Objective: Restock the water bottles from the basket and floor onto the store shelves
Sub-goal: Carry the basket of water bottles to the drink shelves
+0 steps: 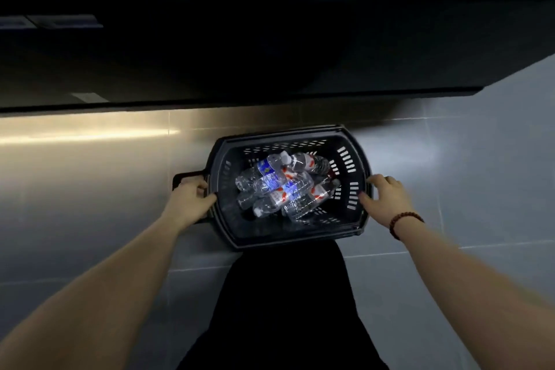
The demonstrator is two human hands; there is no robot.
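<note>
1. The water bottles point(279, 186) are seen lying on their sides in a loose heap inside the basket point(231, 213). They are clear plastic, crossed over one another, some with blue labels and some with red-and-white ones.
2. The basket is dark, with slotted walls and a broad rim. It is seen from above, over the tiled floor point(90, 204); whether it rests on the tiles or is lifted off them cannot be told.
3. A dark handle point(184, 176) is seen jutting out from the basket's left end.
4. The left hand point(192, 195) is placed at the basket's left end. Its grip is clamped there, with the fingers curled over the handle and the thumb laid along the rim.
5. The right hand point(384, 198) is set at the basket's right end. Its grip is closed on the rim, with the thumb against the slotted inner wall and the bent fingers over the outer edge.
6. A string of brown beads point(405, 221) is worn on the right wrist.
7. A black trouser leg point(288, 309) is seen just nearer than the basket.
8. Beyond the basket, a dark shelf unit point(270, 39) is seen, its inside lost in shadow.
9. To the left of the basket, a warm streak of light point(90, 132) is reflected on the floor.
</note>
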